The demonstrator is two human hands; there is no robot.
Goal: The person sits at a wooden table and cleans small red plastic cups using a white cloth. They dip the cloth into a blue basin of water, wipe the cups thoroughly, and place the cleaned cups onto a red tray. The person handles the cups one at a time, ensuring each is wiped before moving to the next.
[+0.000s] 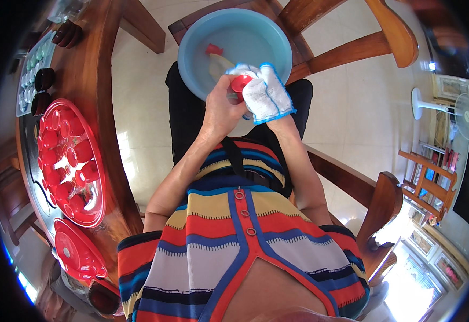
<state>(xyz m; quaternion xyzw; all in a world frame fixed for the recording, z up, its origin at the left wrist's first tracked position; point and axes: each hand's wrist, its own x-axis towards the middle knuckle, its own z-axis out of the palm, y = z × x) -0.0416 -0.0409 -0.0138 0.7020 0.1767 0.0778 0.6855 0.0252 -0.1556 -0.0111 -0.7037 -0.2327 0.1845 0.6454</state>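
Observation:
A small red cup is between my two hands, over the near rim of a light blue basin. My left hand grips the cup from its left side with thumb and fingers. A white cloth with blue edging covers most of my right hand and touches the cup's right side; the fingers under it are hidden. Inside the basin, which seems to hold water, lie a red piece and a pale yellowish thing beside it; I cannot tell what they are.
Left of me, a wooden table carries a red tray with several red cups, a red plastic basket or bowl, dark round cups and a tray of pale small cups. The basin rests on a wooden seat. A white fan stands at right.

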